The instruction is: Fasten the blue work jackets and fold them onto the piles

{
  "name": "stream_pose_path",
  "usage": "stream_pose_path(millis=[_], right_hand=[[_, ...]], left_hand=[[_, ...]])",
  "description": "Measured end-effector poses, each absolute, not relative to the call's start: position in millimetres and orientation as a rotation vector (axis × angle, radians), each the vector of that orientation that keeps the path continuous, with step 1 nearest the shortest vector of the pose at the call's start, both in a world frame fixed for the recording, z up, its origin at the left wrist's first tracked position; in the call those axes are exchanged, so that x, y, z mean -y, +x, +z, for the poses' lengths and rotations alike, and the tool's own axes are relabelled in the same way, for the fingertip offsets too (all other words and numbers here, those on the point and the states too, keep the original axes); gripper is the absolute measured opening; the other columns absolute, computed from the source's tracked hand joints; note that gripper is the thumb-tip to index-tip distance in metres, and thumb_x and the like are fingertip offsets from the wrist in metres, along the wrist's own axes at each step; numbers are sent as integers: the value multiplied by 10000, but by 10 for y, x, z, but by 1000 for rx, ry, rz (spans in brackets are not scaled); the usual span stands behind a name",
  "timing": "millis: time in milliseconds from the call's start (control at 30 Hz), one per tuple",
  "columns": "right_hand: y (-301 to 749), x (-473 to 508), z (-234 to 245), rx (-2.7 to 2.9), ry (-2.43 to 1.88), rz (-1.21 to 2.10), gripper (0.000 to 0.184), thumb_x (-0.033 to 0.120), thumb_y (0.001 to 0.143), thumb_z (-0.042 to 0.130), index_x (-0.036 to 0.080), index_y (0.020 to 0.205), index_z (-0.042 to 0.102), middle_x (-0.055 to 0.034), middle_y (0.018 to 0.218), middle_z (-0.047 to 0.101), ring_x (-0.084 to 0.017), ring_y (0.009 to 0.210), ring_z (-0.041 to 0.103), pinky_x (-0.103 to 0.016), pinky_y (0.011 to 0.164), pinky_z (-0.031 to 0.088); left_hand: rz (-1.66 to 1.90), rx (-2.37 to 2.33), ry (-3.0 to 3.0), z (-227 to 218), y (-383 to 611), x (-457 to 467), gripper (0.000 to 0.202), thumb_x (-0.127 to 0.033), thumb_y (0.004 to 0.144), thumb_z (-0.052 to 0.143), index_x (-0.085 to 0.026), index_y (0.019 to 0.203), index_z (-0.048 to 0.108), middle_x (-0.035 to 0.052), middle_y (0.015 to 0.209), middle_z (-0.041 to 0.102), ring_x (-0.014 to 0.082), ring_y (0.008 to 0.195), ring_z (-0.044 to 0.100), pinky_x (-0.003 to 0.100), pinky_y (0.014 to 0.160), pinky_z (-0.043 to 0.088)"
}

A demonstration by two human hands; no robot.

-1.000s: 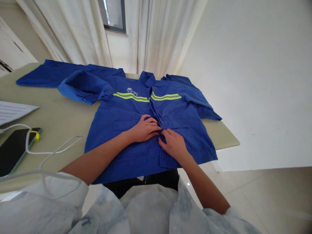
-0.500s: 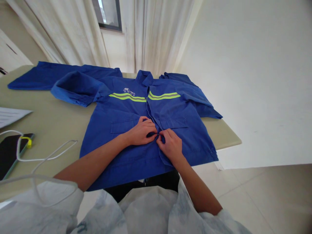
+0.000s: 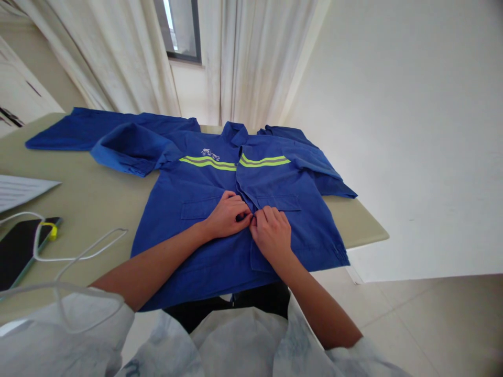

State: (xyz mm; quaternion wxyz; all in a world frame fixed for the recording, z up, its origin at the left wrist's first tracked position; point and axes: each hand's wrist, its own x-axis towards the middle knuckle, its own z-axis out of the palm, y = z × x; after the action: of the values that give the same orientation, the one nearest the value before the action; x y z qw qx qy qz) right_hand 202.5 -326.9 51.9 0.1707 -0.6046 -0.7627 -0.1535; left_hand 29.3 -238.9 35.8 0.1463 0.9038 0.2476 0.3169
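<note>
A blue work jacket [image 3: 196,183] with yellow-green reflective stripes lies face up on a beige table [image 3: 90,204], collar away from me. My left hand [image 3: 228,214] and my right hand [image 3: 271,233] meet at the jacket's front closure, about mid-height between the two chest pockets. Both hands pinch the front edges of the fabric, fingertips touching each other. The left sleeve is folded over on the table; the right sleeve hangs toward the table's right edge.
A dark phone [image 3: 19,251] with a white cable [image 3: 78,251] and a yellow tag lies at the left. White paper [image 3: 19,188] sits at the left edge. Pale curtains [image 3: 243,63] and a window stand behind the table. Tiled floor [image 3: 432,314] lies to the right.
My hands have drawn closer together at the jacket's front closure, and the right hand has moved slightly up and left. The camera view shifted a little.
</note>
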Motion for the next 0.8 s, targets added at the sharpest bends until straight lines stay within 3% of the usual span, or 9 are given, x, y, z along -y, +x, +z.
stream_pose_path(millis=[233, 467, 633, 800], right_hand=[[2072, 3063, 280, 2155, -1657, -205, 117, 154, 946, 598, 221, 860, 644, -90, 895, 648, -263, 879, 580, -370, 780, 429], [2162, 3049, 216, 1962, -1553, 69, 64, 164, 894, 586, 223, 883, 609, -43, 869, 624, -212, 810, 592, -319, 752, 462], [2205, 3032, 277, 1915, -1467, 234, 77, 182, 863, 569, 238, 811, 565, -4, 774, 554, -186, 724, 555, -299, 700, 441], [2252, 3021, 279, 1903, -1399, 409, 53, 222, 877, 597, 226, 830, 622, 8, 750, 555, -171, 695, 545, -287, 662, 428]], left_hand=[[813, -743, 2607, 316, 259, 2311, 200, -302, 975, 582, -229, 820, 686, -11, 731, 688, 172, 773, 612, 439, 1001, 364], [668, -708, 2631, 408, 171, 2284, 194, -411, 971, 640, -237, 901, 687, 3, 861, 727, 219, 944, 639, 475, 1047, 292], [586, -593, 2691, 375, 135, 2254, 120, -313, 1008, 568, -233, 999, 657, 21, 988, 723, 214, 996, 614, 465, 1059, 275], [553, -543, 2731, 329, 135, 2240, 154, -222, 1037, 470, -236, 1029, 623, 42, 1037, 699, 224, 1020, 587, 456, 1046, 277]])
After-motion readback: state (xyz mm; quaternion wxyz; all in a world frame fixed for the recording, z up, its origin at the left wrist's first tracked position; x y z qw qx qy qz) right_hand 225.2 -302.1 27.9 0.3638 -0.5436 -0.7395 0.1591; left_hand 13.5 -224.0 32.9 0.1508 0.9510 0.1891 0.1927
